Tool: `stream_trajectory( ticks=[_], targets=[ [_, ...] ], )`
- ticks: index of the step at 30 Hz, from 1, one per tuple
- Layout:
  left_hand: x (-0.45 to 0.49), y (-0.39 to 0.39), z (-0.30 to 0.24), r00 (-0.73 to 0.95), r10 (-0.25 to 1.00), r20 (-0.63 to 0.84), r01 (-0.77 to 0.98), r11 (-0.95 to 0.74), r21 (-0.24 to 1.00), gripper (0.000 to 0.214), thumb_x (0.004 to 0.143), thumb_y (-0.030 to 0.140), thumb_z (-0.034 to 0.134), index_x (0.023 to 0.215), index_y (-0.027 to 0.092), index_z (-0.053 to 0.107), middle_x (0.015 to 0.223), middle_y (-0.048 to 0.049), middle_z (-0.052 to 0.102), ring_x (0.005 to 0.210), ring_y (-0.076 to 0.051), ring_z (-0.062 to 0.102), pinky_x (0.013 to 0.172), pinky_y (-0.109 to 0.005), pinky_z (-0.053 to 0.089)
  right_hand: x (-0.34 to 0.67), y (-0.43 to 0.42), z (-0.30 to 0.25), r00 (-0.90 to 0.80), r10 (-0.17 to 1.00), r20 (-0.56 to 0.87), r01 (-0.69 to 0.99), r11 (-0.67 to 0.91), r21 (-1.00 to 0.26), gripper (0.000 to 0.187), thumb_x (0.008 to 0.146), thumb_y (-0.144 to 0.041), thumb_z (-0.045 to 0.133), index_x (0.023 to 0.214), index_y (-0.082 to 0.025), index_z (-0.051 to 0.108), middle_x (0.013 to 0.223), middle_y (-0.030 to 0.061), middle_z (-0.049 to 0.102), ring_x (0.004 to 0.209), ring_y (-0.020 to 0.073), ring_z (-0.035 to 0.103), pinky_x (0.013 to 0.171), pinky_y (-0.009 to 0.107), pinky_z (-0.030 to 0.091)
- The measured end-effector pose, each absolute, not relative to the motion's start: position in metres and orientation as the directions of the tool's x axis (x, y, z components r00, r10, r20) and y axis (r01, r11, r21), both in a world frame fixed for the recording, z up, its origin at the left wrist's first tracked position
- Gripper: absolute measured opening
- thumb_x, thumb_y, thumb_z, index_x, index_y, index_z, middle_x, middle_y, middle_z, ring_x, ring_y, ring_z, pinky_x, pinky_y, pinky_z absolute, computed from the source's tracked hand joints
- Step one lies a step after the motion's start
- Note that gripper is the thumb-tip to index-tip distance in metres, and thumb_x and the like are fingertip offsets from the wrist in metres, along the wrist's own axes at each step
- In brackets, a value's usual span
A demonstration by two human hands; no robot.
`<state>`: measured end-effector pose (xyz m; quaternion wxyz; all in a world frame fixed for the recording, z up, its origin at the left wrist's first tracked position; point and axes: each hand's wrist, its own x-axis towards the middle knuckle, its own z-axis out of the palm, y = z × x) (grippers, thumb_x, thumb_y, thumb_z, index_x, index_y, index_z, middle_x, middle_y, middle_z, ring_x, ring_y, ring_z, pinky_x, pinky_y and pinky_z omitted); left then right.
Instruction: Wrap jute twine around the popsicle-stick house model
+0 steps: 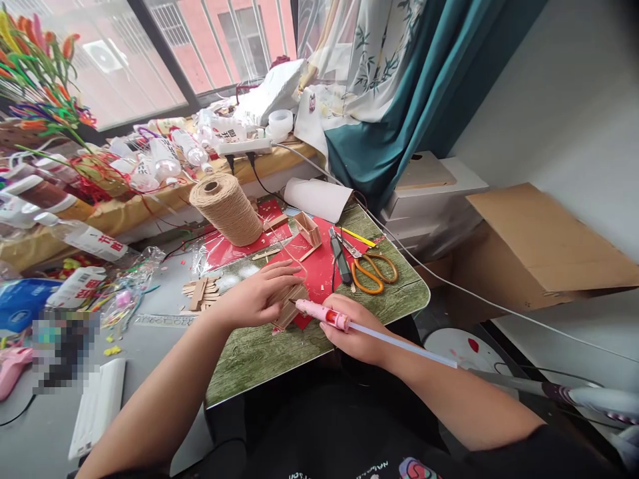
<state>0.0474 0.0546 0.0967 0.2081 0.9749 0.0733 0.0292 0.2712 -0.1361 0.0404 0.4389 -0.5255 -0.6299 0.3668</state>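
My right hand grips a pink hot glue gun, and a long translucent glue stick sticks out of its back end. The nozzle points left at a small panel of wooden sticks on the green wood-grain board. Above that panel my left hand reaches over with its fingers stretched out; its fingertips are near or on the panel's upper edge, and contact is hard to tell. Just beyond lie a small open box of wooden sticks, a utility knife and scissors with orange handles.
A big spool of twine stands behind my left hand. Loose wooden sticks lie left of the board. A white roll rests at the back, and a white cable crosses on the right. An open cardboard box stands beyond.
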Motion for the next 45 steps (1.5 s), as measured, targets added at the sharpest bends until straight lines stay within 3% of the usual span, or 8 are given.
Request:
stream_trajectory(
  ticks=[21, 45],
  targets=[
    [0.0465, 0.0547, 0.0955, 0.989, 0.147, 0.031, 0.12, -0.896, 0.427, 0.084, 0.077, 0.003, 0.052, 0.158, 0.029, 0.048, 0.167, -0.008, 0.048, 0.157, -0.032, 0.041, 0.128, -0.062, 0.04, 0.2614, -0.1328, 0.0356, -0.187, 0.955, 0.229, 0.411, 0.288, -0.865, 0.023, 0.084, -0.009, 0.06, 0.085, -0.025, 0.044, 0.087, 0.0009, 0.052, 0.079, 0.0196, 0.051, 0.073, 0.032, 0.041],
    [0.0456, 0.0546, 0.0931, 0.987, 0.16, 0.026, 0.134, -0.896, 0.424, 0.081, 0.083, 0.003, 0.051, 0.159, 0.031, 0.048, 0.165, -0.0082, 0.049, 0.156, -0.033, 0.043, 0.125, -0.062, 0.043, 0.2666, -0.1312, 0.0382, -0.197, 0.965, 0.174, 0.43, 0.245, -0.869, 0.03, 0.085, -0.013, 0.063, 0.079, -0.025, 0.036, 0.082, -0.002, 0.045, 0.074, 0.0171, 0.045, 0.069, 0.031, 0.035]
  ],
)
